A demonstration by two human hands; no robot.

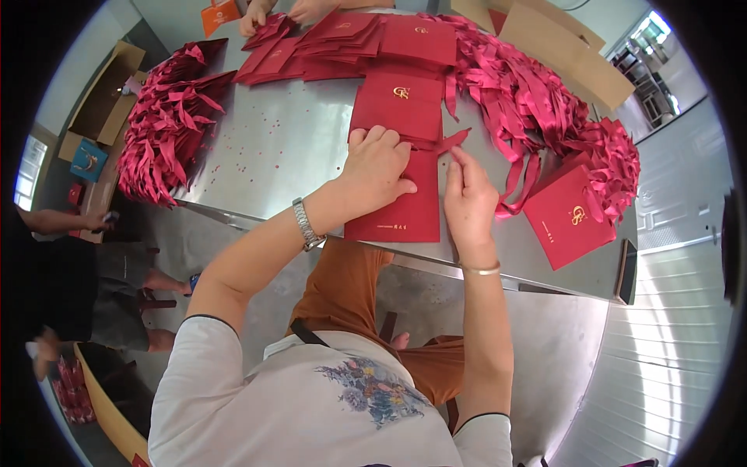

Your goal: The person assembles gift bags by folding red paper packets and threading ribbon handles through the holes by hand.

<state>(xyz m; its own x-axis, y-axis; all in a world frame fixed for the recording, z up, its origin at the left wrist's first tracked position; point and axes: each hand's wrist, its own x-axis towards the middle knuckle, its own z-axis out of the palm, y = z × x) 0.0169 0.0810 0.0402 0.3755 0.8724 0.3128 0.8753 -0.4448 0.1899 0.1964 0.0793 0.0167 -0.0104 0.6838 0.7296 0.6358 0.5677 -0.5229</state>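
A flat red gift bag (397, 222) with small gold print lies at the table's near edge, directly in front of me. My left hand (377, 167) presses on its upper part, fingers curled at the top edge and thumb pointing right; the fingertips are partly hidden. Beside the bag's right edge, my right hand (471, 191) pinches the end of a short red ribbon (453, 141) between thumb and forefinger. That ribbon runs left toward the bag's top. Another red bag (401, 93) with a gold emblem lies just beyond, overlapped by the one under my hand.
Stacked red bags (338, 39) fill the far side, where another person's hands (257, 17) work. Ribboned bags are heaped at left (167, 124); loose red ribbons (513, 86) pile at right, near a standing red bag (568, 218). Red specks dot the metal table (264, 187). Someone stands at left.
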